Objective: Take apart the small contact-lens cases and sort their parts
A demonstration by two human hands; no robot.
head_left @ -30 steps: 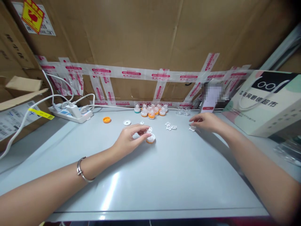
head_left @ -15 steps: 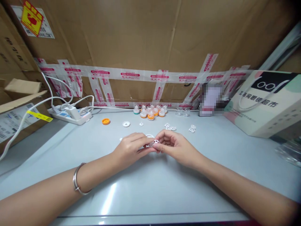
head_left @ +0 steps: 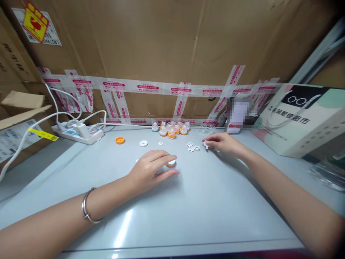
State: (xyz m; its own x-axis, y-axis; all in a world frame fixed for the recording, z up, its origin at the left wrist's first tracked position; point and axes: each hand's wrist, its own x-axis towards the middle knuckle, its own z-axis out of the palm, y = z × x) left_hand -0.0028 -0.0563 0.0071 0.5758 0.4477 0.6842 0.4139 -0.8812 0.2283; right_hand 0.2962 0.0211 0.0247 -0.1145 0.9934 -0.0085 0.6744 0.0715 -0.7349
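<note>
My left hand (head_left: 153,167) hovers over the desk with thumb and fingers apart and nothing between them. Just beyond its fingertips sits a small white-and-orange round cap (head_left: 170,164), partly hidden by the fingers. Farther right, my right hand (head_left: 225,142) pinches a small white plastic openwork piece (head_left: 206,144) between thumb and fingertips. Similar white openwork pieces (head_left: 192,147) lie on the desk to its left. Behind the left hand are an orange ring-shaped cap (head_left: 120,140), a white round cap (head_left: 143,143) and a tiny white part (head_left: 160,143).
Several clear-domed pieces with orange bases (head_left: 171,133) cluster at the back. Clear plastic parts (head_left: 207,128) stand near a blurred phone-like object (head_left: 238,115). A power strip (head_left: 81,133) with cables is at left, a paper bag (head_left: 293,118) at right. A cardboard box (head_left: 134,43) forms the backdrop.
My hands have parted. The right one has moved right and away to the white pieces, while the left has opened near where it was. The clear-and-white part between them is no longer seen there.
</note>
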